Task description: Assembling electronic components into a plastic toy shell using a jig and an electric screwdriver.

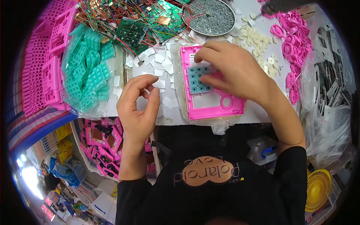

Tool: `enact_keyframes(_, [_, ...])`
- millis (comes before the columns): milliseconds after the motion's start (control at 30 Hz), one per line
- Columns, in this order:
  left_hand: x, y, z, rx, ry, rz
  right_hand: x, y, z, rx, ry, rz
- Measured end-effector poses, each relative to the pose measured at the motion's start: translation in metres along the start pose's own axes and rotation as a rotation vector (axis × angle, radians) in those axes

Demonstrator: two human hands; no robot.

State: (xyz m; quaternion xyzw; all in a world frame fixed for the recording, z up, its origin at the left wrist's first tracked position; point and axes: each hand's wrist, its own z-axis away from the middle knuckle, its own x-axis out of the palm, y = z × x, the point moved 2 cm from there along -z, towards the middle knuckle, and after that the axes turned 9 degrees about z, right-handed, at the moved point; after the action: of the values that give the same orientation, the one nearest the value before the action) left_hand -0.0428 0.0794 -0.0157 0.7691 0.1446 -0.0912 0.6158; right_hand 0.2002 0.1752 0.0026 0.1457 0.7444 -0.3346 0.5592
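A pink plastic casing (193, 108) lies on a plastic-wrapped pad on the table in front of me. Set in it is a teal rubber keypad (194, 80) with rows of square buttons. My right hand (234, 69) hovers over the casing, its thumb at the keypad's right part and its bent index finger above the upper edge. Those fingertips are apart, with nothing visible between them. To the left of the casing, my left hand (138, 103) is raised, fingers curled loosely and thumb apart from the index finger. It holds nothing that I can see.
Small white squares (159, 58) lie scattered left of the casing. Teal keypads (90, 71) fill a bag at left, beside stacked pink casings (52, 75). Wired circuit boards (131, 33) and a tray of screws (210, 18) stand behind; white buttons (255, 37) and pink rings (294, 41) lie right.
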Motion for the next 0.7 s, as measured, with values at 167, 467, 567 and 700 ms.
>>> enact_keyframes(167, [-0.002,-0.007,-0.014,0.091,0.078,-0.058,-0.003,-0.029,0.032,-0.089,0.020,0.078])
enact_keyframes(467, [0.001,-0.013,-0.110,0.279,0.069,-0.403,0.024,-0.049,0.054,-0.061,-0.277,0.172])
enact_keyframes(567, [-0.020,-0.019,-0.131,0.236,0.147,-0.568,0.018,-0.044,0.051,-0.076,-0.293,0.124])
enact_keyframes(700, [-0.046,-0.030,-0.138,0.130,0.202,-0.917,0.018,-0.038,0.051,-0.085,-0.284,0.070])
